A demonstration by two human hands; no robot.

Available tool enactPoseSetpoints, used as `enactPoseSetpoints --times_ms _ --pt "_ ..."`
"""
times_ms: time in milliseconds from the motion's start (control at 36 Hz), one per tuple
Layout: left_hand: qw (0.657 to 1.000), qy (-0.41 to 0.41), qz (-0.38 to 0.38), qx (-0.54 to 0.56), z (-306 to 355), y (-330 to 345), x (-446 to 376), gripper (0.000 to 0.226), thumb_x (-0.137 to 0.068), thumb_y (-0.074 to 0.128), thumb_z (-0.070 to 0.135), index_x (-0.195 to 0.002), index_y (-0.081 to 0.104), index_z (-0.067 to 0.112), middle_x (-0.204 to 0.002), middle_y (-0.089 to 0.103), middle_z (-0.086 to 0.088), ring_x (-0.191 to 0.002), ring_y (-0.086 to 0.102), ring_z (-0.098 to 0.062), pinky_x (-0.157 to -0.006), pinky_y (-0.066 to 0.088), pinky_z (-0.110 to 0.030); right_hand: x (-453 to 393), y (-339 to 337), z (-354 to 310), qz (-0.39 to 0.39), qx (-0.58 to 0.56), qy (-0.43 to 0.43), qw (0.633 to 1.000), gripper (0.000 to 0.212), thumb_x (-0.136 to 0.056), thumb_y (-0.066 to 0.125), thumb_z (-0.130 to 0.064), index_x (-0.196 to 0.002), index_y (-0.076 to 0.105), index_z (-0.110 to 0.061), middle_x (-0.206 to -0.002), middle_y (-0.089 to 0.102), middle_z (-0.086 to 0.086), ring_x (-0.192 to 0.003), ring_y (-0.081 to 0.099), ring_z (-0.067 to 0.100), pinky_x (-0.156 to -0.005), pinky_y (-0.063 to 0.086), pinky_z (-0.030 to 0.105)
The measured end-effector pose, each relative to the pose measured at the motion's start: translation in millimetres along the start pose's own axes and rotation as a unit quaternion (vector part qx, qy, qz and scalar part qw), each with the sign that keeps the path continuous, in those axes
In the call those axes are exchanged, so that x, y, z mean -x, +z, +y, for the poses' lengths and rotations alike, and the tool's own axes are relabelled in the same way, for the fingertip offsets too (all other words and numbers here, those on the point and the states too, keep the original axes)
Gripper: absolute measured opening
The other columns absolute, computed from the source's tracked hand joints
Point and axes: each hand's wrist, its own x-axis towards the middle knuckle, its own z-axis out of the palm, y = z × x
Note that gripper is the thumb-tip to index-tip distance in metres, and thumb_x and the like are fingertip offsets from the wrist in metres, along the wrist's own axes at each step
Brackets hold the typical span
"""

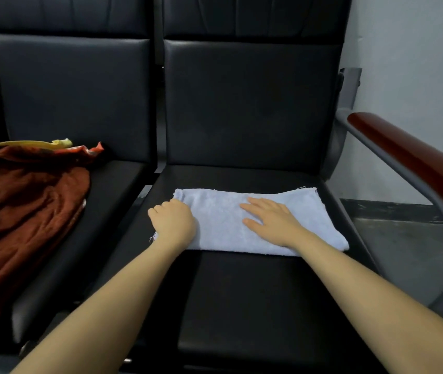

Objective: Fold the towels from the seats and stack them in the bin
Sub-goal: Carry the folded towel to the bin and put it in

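Observation:
A pale blue towel lies folded into a wide rectangle on the right black seat. My left hand is curled over the towel's left edge and grips it there. My right hand lies flat on the middle of the towel, fingers spread and pointing left. A rust-brown towel lies crumpled on the left seat, spilling over its front edge. No bin is in view.
A yellow cloth and a bit of purple show behind the brown towel. A red-brown armrest on a grey metal frame borders the right seat. Beyond it are a white wall and grey floor.

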Motion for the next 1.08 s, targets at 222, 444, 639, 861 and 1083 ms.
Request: enactPoseSetpoints --times_ms 222,444,639,861,1083 --pt "0.991 0.087 0.099 -0.013 -4.2 -26.9 10.4 0.018 -0.077 0.065 0.012 -0.090 0.054 0.006 -0.076 0.063 -0.003 -0.061 0.062 -0.015 -0.047 0.016 -0.022 12.6 5.6 -14.5 -0.036 0.028 0.013 0.999 0.054 -0.098 0.022 -0.056 -0.150 0.013 -0.041 -0.160 0.003 -0.014 -0.147 0.002 0.010 -0.119 0.003 0.034" --pt "0.976 0.161 0.142 0.038 2.8 -51.6 24.3 0.016 -0.091 0.050 0.014 -0.104 0.050 0.004 -0.089 0.063 -0.008 -0.072 0.064 -0.027 -0.043 0.011 -0.026 4.6 22.2 -47.3 -0.002 -0.003 0.010 1.000 0.053 -0.097 0.027 -0.056 -0.148 0.025 -0.038 -0.158 0.016 -0.009 -0.146 0.012 0.014 -0.117 0.009 0.038" --pt "0.951 0.141 0.062 0.267 25.6 -75.6 41.4 0.014 -0.096 0.043 0.022 -0.097 0.042 0.008 -0.096 0.060 -0.010 -0.078 0.053 -0.027 -0.061 0.035 -0.031 17.8 0.9 -50.1 0.080 -0.132 0.043 0.987 0.038 -0.101 0.037 -0.036 -0.136 0.047 -0.026 -0.137 0.047 -0.003 -0.126 0.040 0.020 -0.102 0.028 0.034" --pt "0.875 0.184 -0.030 0.447 84.6 -86.8 59.9 0.022 -0.092 0.051 0.032 -0.097 0.051 0.011 -0.087 0.059 0.003 -0.075 0.057 -0.011 -0.055 0.037 -0.025 54.5 -45.6 -2.2 0.156 -0.180 0.179 0.954 0.036 -0.102 0.032 -0.034 -0.110 0.063 -0.021 -0.115 0.062 0.001 -0.115 0.051 0.023 -0.096 0.029 0.036" --pt "0.911 0.229 -0.155 0.307 116.2 -85.1 77.0 0.036 -0.099 0.042 0.028 -0.126 0.043 0.005 -0.121 0.056 -0.014 -0.100 0.058 -0.025 -0.078 0.044 -0.031 79.3 -38.6 18.9 0.081 -0.119 0.252 0.957 0.034 -0.095 0.039 -0.052 -0.096 0.056 -0.022 -0.099 0.062 0.000 -0.103 0.056 0.023 -0.088 0.033 0.037"
